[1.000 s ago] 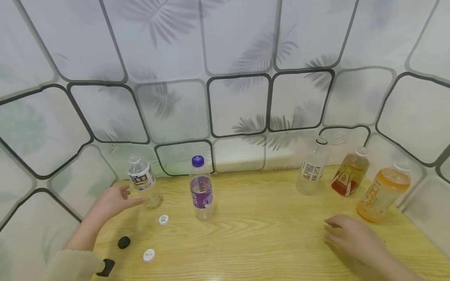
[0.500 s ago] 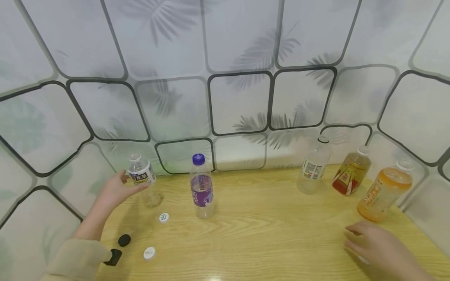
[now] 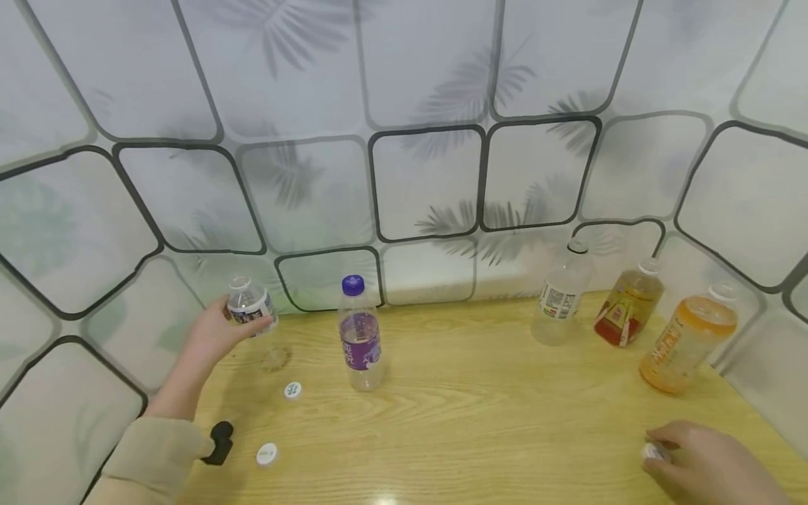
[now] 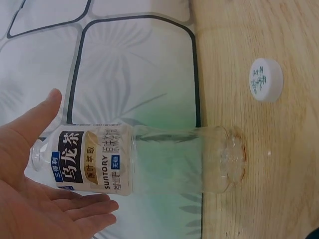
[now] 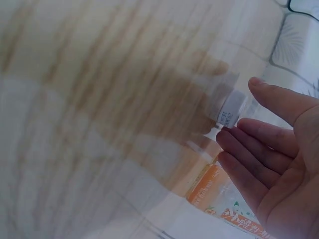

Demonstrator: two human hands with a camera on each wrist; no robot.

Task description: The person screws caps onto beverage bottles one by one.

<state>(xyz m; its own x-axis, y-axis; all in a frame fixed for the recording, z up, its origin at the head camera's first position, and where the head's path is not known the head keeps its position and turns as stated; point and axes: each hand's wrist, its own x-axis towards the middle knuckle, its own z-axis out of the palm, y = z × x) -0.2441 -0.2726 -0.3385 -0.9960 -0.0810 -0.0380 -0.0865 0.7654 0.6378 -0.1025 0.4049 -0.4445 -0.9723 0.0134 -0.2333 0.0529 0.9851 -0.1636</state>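
My left hand (image 3: 211, 335) reaches around the label of a clear oolong tea bottle (image 4: 167, 162), which stands uncapped at the back left. In the left wrist view the thumb stands apart above the bottle, and the fingers extend along its other side. My right hand (image 3: 710, 459) is low over the table at the front right. A white bottle cap (image 5: 230, 109) lies between its spread thumb and its fingers; the fingertips are right at the cap, with the thumb held away. Another white cap (image 4: 266, 79) lies near the oolong tea bottle.
A purple-labelled bottle (image 3: 362, 344) with a blue cap stands right of the left hand. At the back right are a clear bottle (image 3: 558, 301), an amber drink bottle (image 3: 629, 305) and an orange-labelled bottle (image 3: 688, 344). A white cap (image 3: 267, 454) and a black cap (image 3: 222, 429) lie front left.
My left hand has moved up and right, from beside the oolong tea bottle to around its label. The right hand has shifted right and nearer, to a white cap.
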